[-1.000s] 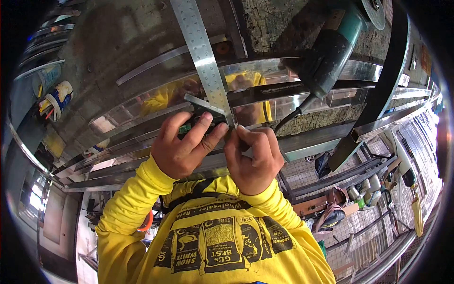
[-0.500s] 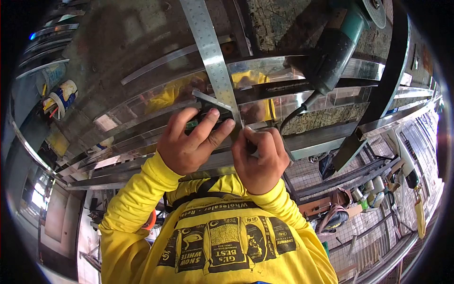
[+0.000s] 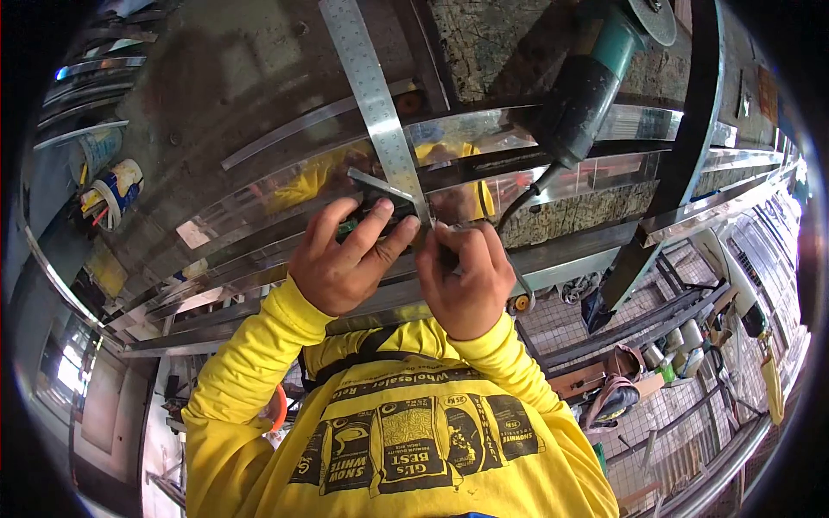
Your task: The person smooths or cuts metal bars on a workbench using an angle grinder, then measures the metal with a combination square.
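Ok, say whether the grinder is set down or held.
Set down: the grinder lies untouched, left hand and right hand both at the metal square.

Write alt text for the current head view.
Left hand holds a square's dark head by shiny metal bars; right hand pinches something too hidden to identify, beside the ruler blade. An angle grinder lies at upper right.
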The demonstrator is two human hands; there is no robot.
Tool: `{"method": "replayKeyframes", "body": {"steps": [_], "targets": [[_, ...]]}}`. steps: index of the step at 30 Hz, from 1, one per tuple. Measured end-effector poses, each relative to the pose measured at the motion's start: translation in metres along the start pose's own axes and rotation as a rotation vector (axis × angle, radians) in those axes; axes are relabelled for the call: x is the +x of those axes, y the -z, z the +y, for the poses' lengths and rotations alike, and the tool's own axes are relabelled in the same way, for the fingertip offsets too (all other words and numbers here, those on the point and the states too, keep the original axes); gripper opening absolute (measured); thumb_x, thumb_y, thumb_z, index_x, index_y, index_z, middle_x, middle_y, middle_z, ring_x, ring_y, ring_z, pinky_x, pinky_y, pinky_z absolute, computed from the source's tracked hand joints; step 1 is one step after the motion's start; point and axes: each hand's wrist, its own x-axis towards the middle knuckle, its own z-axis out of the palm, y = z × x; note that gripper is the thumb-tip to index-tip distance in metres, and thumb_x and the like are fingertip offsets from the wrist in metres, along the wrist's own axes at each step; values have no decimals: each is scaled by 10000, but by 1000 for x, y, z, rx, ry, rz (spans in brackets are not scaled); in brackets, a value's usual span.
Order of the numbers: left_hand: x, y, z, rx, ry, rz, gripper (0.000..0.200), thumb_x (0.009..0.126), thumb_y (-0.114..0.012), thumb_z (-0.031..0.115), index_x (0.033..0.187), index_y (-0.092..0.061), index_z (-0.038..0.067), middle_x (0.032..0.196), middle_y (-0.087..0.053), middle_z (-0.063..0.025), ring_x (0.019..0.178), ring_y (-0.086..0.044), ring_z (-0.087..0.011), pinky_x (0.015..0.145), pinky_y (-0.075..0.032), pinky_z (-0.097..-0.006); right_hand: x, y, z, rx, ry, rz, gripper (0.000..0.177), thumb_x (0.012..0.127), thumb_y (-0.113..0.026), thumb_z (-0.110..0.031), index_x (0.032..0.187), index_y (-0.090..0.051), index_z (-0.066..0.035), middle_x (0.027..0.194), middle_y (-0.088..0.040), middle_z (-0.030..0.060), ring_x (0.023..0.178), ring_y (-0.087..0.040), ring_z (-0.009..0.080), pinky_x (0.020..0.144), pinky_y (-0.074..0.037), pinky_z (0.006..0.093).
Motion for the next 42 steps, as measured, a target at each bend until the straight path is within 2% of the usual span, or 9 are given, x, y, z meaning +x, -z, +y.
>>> {"method": "replayKeyframes", "body": {"steps": [12,21,24,27,31,35,38,40,42], "targets": [[2,2,1,-60,5,2,446,796,-794,144,1239,-764,185,1287,-606,-38,1085,-574,-299,900,-552,-395,-14,15,6,28,-71,-143,196,784,-762,-14,926,-631,-46,810,-588,139,662,-623,342,586,-517,425],[-2,2,0,-89,18,19,507,776,-856,141,1268,-734,157,1293,-605,-90,1110,-564,-353,939,-527,-447,-10,37,-3,-237,68,-398,691,796,-711,-56,1465,-551,-119,879,-552,107,750,-618,309,676,-544,397],[-4,4,0,-92,16,16,513,775,-857,142,1273,-731,149,1295,-603,-94,1110,-565,-351,936,-529,-444,-9,32,-2,-306,121,-393,746,780,-727,-103,1498,-525,-145,881,-523,103,783,-613,303,687,-550,391],[-3,5,0,-85,11,22,519,773,-858,142,1276,-730,143,1294,-602,-96,1111,-565,-348,934,-530,-439,-22,39,-1,-316,140,-401,599,782,-725,-116,1372,-621,-125,891,-529,104,799,-622,308,686,-554,397],[-4,0,-1,-78,12,50,484,780,-840,162,1254,-743,147,1271,-625,-79,1122,-571,-321,963,-521,-427,-45,60,8,-299,107,-389,161,793,-700,-84,950,-673,-60,882,-560,122,797,-636,332,664,-543,418],[-3,1,0,-77,8,63,470,782,-835,169,1243,-749,145,1252,-638,-70,1115,-577,-311,971,-518,-423,-50,56,35,186,-216,-267,74,839,-564,-39,817,-634,-33,732,-568,132,634,-593,264,609,-477,359],[-1,4,1,-50,7,55,477,777,-842,174,1245,-749,153,1250,-638,-71,1107,-581,-311,961,-521,-426,-45,41,53,1083,-904,-255,173,901,-509,-51,771,-616,-15,692,-512,103,605,-548,194,601,-455,341],[-1,4,2,-40,4,62,481,772,-846,177,1244,-750,155,1250,-636,-71,1104,-581,-310,958,-520,-429,-51,11,49,505,-416,-166,283,1000,-554,-161,791,-611,21,663,-509,81,590,-470,125,553,-401,327],[-1,3,1,-24,-6,69,507,770,-851,195,1263,-739,163,1248,-634,-71,1107,-579,-307,957,-520,-426,-50,-7,36,516,-468,-106,349,1020,-605,-226,787,-608,33,638,-523,74,589,-441,104,538,-376,313]]}}
